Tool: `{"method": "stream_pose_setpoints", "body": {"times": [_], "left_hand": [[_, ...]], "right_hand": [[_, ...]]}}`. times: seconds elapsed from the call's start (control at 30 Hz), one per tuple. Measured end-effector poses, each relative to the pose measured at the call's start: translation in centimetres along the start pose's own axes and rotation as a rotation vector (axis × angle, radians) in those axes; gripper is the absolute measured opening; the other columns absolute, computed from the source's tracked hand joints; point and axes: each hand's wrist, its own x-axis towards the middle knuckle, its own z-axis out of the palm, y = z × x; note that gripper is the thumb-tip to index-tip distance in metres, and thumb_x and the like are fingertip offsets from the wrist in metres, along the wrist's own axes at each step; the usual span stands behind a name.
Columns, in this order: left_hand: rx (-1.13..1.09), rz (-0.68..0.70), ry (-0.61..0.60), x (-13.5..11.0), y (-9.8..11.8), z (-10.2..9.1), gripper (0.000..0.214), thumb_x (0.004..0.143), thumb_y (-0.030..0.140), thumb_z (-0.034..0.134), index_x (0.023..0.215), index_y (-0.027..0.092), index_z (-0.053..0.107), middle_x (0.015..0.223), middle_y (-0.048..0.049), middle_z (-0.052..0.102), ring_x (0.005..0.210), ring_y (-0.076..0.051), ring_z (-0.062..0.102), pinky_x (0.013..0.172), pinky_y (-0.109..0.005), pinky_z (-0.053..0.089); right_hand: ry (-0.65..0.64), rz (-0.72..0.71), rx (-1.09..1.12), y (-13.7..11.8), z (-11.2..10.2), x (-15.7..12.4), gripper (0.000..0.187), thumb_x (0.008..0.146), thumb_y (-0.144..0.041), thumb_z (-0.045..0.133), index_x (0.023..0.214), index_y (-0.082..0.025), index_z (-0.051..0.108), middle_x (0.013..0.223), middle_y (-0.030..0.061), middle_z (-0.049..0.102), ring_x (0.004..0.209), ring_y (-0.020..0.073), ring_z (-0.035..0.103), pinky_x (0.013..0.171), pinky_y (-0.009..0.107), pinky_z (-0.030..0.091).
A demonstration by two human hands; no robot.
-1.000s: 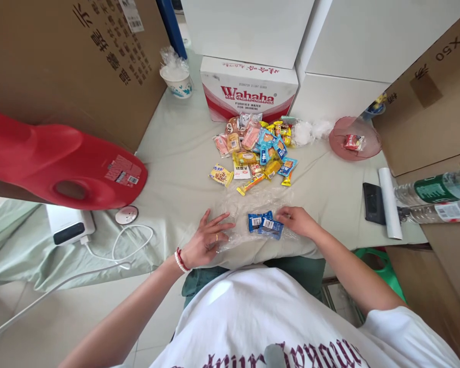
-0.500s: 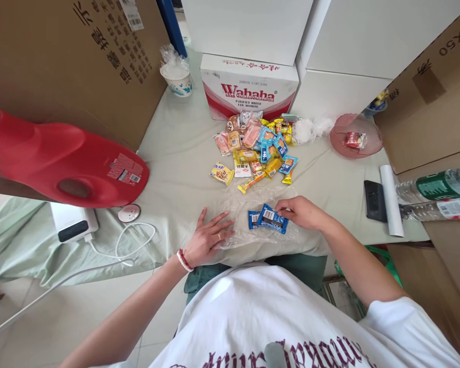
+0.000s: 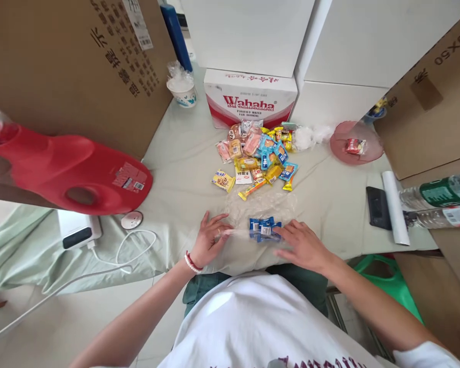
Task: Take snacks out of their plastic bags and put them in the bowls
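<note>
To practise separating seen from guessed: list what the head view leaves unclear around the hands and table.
Head view, blue packets: print too small to read.
Head view, left hand: curled fingers hide whether it pinches the clear plastic bag.
Head view, red jug: left end cut off by the left edge.
Head view, water bottles: bases cut off by the right edge.

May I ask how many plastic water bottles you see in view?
2: both at the right edge, the green-labelled bottle just above the white-labelled bottle. More may be hidden beyond the frame.
</note>
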Motion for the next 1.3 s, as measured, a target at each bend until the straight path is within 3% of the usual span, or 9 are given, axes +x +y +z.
{"method": "stream_pose_setpoints", "body": {"times": [0.23, 0.37, 0.4, 0.5, 0.6, 0.87, 1.0, 1.13, 1.3], "left_hand": [[-0.032, -0.354, 0.375, 2.6, -2.0, 0.0, 0.032, 0.089, 0.046, 0.063, 0.114, 0.025, 0.065, 0.126, -0.0094, 0.068, 0.131, -0.032, 0.057, 0.116, -0.058, 0.04], [0.139, -0.303, 0.7, 1.9, 1.5, -0.8, 0.044, 0.091, 0.031, 0.056, 0.134, 0.024, 0.055, 0.137, -0.0123, 0.059, 0.139, -0.035, 0.047, 0.12, -0.062, 0.031], [0.17, -0.207, 0.664, 1.8, 3.0, -0.5, 0.043, 0.092, 0.028, 0.053, 0.135, 0.026, 0.055, 0.134, -0.0113, 0.061, 0.137, -0.034, 0.05, 0.119, -0.062, 0.031], [0.162, 0.12, 0.205, 2.4, 7.3, 1.6, 0.047, 0.097, 0.02, 0.042, 0.14, 0.032, 0.057, 0.132, -0.0064, 0.069, 0.126, -0.027, 0.061, 0.109, -0.052, 0.041], [0.224, 0.141, -0.019, 4.4, 9.6, 4.6, 0.05, 0.099, 0.019, 0.04, 0.146, 0.028, 0.056, 0.141, -0.0088, 0.068, 0.127, -0.028, 0.061, 0.101, -0.05, 0.044], [0.383, 0.127, -0.073, 5.3, 8.3, 6.5, 0.038, 0.104, 0.018, 0.044, 0.134, 0.025, 0.066, 0.139, -0.0053, 0.07, 0.116, -0.026, 0.064, 0.087, -0.045, 0.045], [0.432, 0.084, -0.055, 4.9, 8.5, 6.7, 0.039, 0.103, 0.018, 0.047, 0.135, 0.028, 0.066, 0.138, -0.0053, 0.071, 0.105, -0.026, 0.065, 0.082, -0.044, 0.045], [0.355, 0.075, -0.015, 5.0, 8.0, 7.9, 0.037, 0.101, 0.017, 0.049, 0.128, 0.028, 0.071, 0.126, -0.0076, 0.076, 0.098, -0.025, 0.066, 0.082, -0.043, 0.049], [-0.096, 0.171, 0.059, 4.4, 5.2, 6.4, 0.035, 0.098, 0.016, 0.046, 0.103, 0.025, 0.079, 0.1, -0.0082, 0.079, 0.098, -0.023, 0.071, 0.09, -0.041, 0.057]], "right_hand": [[0.112, 0.236, 0.234, 3.4, 1.7, 5.9, 0.018, 0.1, -0.028, 0.056, 0.095, -0.019, 0.071, 0.088, 0.0039, 0.07, 0.08, 0.0167, 0.061, 0.073, 0.026, 0.043], [0.06, 0.389, 0.105, 2.8, 2.6, 7.7, 0.018, 0.099, -0.029, 0.058, 0.095, -0.02, 0.072, 0.09, 0.0042, 0.072, 0.085, 0.018, 0.063, 0.071, 0.026, 0.038], [0.048, 0.4, 0.086, 2.5, 2.8, 7.8, 0.017, 0.099, -0.029, 0.058, 0.095, -0.02, 0.072, 0.092, 0.0046, 0.073, 0.086, 0.0184, 0.064, 0.072, 0.026, 0.038], [0.046, 0.394, 0.054, 1.6, 3.3, 7.7, 0.018, 0.099, -0.029, 0.057, 0.096, -0.02, 0.072, 0.097, 0.0059, 0.074, 0.09, 0.0188, 0.065, 0.074, 0.026, 0.039], [0.022, 0.35, 0.076, 1.6, 3.1, 7.5, 0.018, 0.098, -0.026, 0.056, 0.097, -0.019, 0.072, 0.098, 0.0058, 0.074, 0.089, 0.0183, 0.065, 0.074, 0.027, 0.041], [0.227, 0.258, -0.034, 4.1, -0.7, 10.3, 0.041, 0.098, -0.041, 0.061, 0.13, -0.017, 0.069, 0.114, 0.0128, 0.071, 0.118, 0.0302, 0.055, 0.097, 0.037, 0.045], [-0.022, 0.274, -0.003, 3.9, -0.7, 12.2, 0.042, 0.088, -0.03, 0.073, 0.128, -0.014, 0.072, 0.093, 0.0102, 0.073, 0.105, 0.0293, 0.062, 0.092, 0.035, 0.048], [-0.045, -0.032, 0.261, 3.3, 0.9, 9.4, 0.038, 0.096, -0.014, 0.053, 0.126, -0.021, 0.074, 0.088, 0.0036, 0.071, 0.081, 0.0172, 0.065, 0.079, 0.027, 0.051], [0.083, -0.353, 0.237, 2.7, 4.5, 4.4, 0.048, 0.103, -0.019, 0.045, 0.148, -0.027, 0.059, 0.105, 0.0077, 0.066, 0.09, 0.0184, 0.06, 0.082, 0.029, 0.051]]}}
